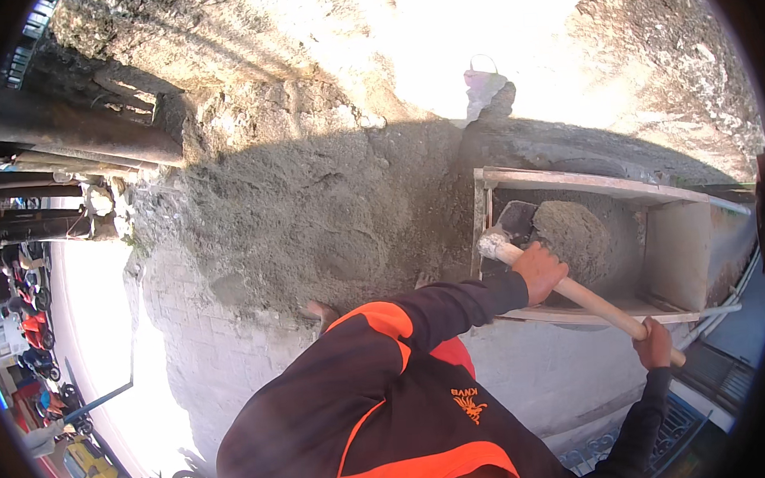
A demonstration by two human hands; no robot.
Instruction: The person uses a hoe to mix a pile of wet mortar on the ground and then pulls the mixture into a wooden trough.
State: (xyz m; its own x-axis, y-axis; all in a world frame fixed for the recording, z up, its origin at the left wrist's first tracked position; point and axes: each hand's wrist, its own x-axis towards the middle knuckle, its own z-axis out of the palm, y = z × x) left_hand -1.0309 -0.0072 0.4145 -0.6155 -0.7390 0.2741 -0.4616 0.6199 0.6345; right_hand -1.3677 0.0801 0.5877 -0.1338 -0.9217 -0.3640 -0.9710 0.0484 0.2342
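My left hand [542, 272] is wrapped round the pale wooden handle of a hoe [598, 300], not far from its head. Farther down, close to the handle's end, my right hand [654, 344] grips the same hoe. The crusted head sits over the left end of a wooden trough [679, 249], and its dark blade [517, 218] reaches into it. Beside the blade lies a heap of wet grey mortar [577, 233] inside the trough. Whether the blade touches the heap, I cannot tell.
Wet grey mortar [312, 217] spreads over the ground left of the trough. A bucket [483, 87] stands beyond it in bright sun. Dark pipes [82, 125] lie at the far left, with motorcycles [35, 335] and a yellow vehicle [99, 474] along the street. My bare foot [321, 313] shows near the mortar.
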